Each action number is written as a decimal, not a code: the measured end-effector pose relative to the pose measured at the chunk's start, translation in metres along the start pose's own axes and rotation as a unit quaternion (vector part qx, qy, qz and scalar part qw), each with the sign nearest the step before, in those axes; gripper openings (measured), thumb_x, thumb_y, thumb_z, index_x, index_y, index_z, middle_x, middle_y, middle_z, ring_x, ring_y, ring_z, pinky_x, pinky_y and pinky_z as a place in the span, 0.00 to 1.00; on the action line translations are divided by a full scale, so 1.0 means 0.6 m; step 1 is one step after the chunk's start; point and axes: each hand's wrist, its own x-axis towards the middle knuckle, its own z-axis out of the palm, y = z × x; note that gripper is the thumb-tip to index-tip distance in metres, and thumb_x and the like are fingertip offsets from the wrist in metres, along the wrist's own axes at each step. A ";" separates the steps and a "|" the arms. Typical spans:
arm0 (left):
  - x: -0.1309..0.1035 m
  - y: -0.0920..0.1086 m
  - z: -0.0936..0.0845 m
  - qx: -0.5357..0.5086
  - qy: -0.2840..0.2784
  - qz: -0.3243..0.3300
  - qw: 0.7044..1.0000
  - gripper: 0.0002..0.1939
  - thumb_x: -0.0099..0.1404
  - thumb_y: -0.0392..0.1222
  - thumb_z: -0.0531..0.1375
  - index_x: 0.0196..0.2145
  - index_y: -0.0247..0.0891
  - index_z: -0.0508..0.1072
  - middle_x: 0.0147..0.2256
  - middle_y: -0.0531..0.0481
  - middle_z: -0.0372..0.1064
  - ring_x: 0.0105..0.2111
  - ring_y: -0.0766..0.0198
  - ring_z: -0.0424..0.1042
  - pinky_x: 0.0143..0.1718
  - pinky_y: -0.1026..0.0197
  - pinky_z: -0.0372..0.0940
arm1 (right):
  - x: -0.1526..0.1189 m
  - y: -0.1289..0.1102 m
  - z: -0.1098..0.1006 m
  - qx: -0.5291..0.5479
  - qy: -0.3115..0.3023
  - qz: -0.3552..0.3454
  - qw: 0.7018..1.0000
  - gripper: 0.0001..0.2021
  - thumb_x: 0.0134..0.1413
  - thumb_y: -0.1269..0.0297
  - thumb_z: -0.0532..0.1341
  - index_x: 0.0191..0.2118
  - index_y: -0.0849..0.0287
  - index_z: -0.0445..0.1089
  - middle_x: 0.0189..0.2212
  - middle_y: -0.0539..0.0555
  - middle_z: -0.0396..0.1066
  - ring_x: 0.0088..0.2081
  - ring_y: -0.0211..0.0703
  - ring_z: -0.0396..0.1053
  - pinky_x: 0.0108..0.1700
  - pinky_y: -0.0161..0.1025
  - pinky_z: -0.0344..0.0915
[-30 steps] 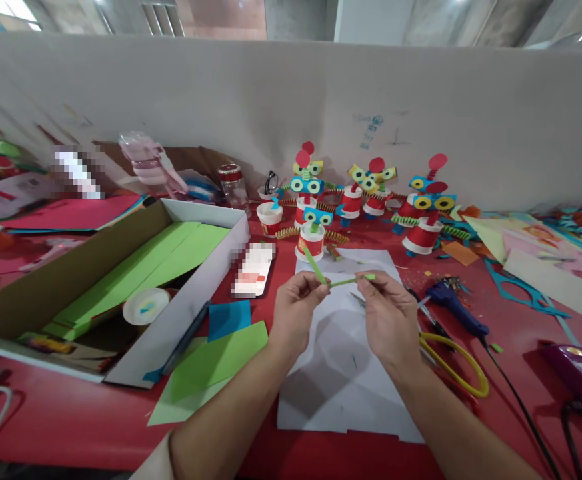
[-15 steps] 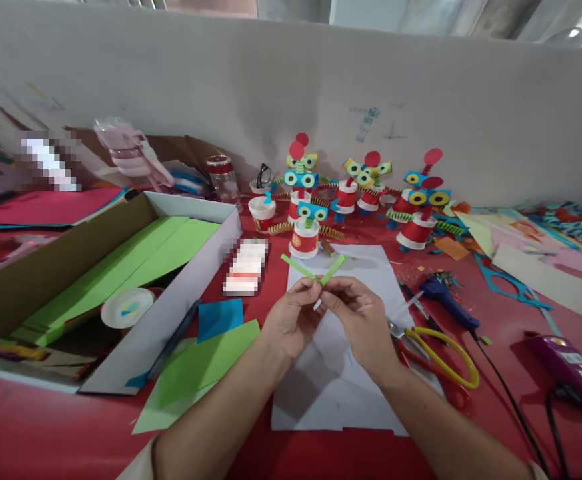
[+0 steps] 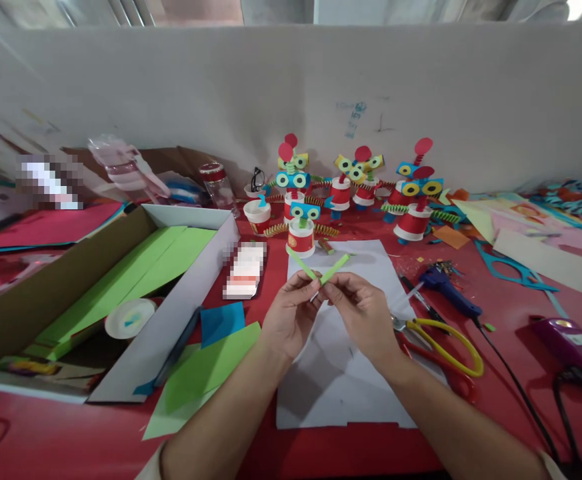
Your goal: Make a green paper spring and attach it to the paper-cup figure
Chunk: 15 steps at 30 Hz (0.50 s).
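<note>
My left hand and right hand pinch the green strips where they cross, held above the white paper. I seem to be folding one over the other; the next fold would call for keeping that corner tight. The paper leaves me open room, bounded by scissors at its right edge and a cup figure by its far left corner.

A red table carries a white box at left; a phone just beside it; white paper at centre; a glue gun to the right; cup figures standing behind.
</note>
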 end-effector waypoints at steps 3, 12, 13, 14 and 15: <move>0.001 0.003 0.003 -0.005 0.023 -0.016 1.000 0.08 0.46 0.28 0.69 0.25 0.35 0.74 0.26 0.55 0.70 0.28 0.73 0.68 0.32 0.70 0.65 | -0.003 0.000 0.001 -0.003 0.003 -0.021 1.000 0.02 0.52 0.67 0.63 0.33 0.57 0.71 0.29 0.49 0.72 0.32 0.38 0.70 0.37 0.35 0.67; 0.001 -0.002 0.006 -0.037 0.070 -0.064 0.995 0.12 0.43 0.28 0.70 0.25 0.35 0.73 0.27 0.55 0.70 0.28 0.72 0.70 0.37 0.67 0.66 | 0.000 0.005 0.000 -0.050 0.030 -0.081 0.995 0.03 0.53 0.68 0.64 0.34 0.55 0.76 0.34 0.52 0.74 0.39 0.43 0.72 0.41 0.39 0.69; 0.001 -0.002 0.006 -0.035 0.067 -0.061 0.995 0.12 0.43 0.29 0.71 0.24 0.35 0.72 0.27 0.55 0.70 0.28 0.72 0.70 0.37 0.67 0.66 | 0.000 0.005 -0.002 -0.067 0.034 -0.089 0.993 0.03 0.53 0.67 0.64 0.34 0.54 0.76 0.35 0.53 0.75 0.39 0.44 0.72 0.41 0.40 0.69; 0.000 -0.002 0.006 -0.029 0.060 -0.054 0.996 0.13 0.42 0.30 0.71 0.24 0.35 0.72 0.27 0.55 0.70 0.28 0.72 0.69 0.37 0.67 0.65 | 0.000 0.004 -0.003 -0.084 0.036 -0.095 0.991 0.04 0.54 0.67 0.64 0.35 0.54 0.76 0.34 0.53 0.75 0.38 0.44 0.72 0.41 0.40 0.69; 0.000 -0.002 0.006 -0.022 0.053 -0.045 0.997 0.14 0.41 0.31 0.72 0.24 0.35 0.71 0.27 0.55 0.70 0.28 0.72 0.69 0.37 0.67 0.65 | -0.001 0.004 -0.005 -0.102 0.037 -0.100 0.989 0.04 0.54 0.66 0.64 0.35 0.54 0.76 0.34 0.53 0.75 0.38 0.44 0.72 0.40 0.40 0.69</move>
